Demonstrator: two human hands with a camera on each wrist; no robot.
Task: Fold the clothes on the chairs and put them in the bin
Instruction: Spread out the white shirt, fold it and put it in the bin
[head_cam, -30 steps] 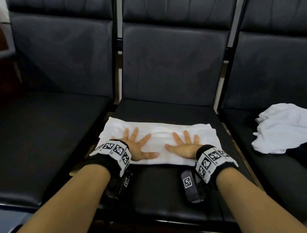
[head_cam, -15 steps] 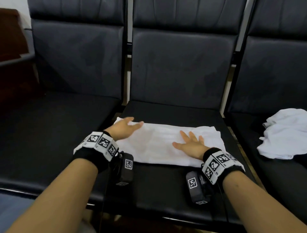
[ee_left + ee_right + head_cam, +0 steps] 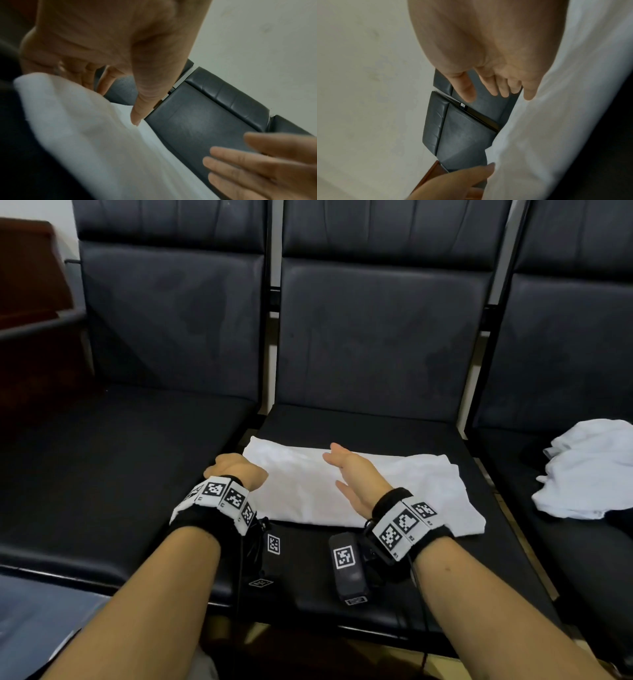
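A folded white garment point(image 3: 301, 498) lies flat across the middle chair seat point(image 3: 496, 563). My left hand point(image 3: 233, 469) is at its left edge; in the left wrist view the fingers curl behind the raised edge of the garment point(image 3: 102, 148) while the thumb point(image 3: 137, 115) presses on top. My right hand point(image 3: 349, 474) stands on its side along the middle of the garment, fingers straight and together. The right wrist view shows those straight fingers point(image 3: 503, 90) beside the garment point(image 3: 556, 121). A second white garment point(image 3: 589, 470) lies crumpled on the right chair.
Three black padded chairs stand in a row; the left seat point(image 3: 120, 474) has nothing on it. A dark wooden piece of furniture point(image 3: 27, 285) stands at the far left. No bin is in view.
My left hand slid from flat on the garment to its left edge and curled round it. My right hand turned from palm-down onto its side and shifted toward the garment's middle.
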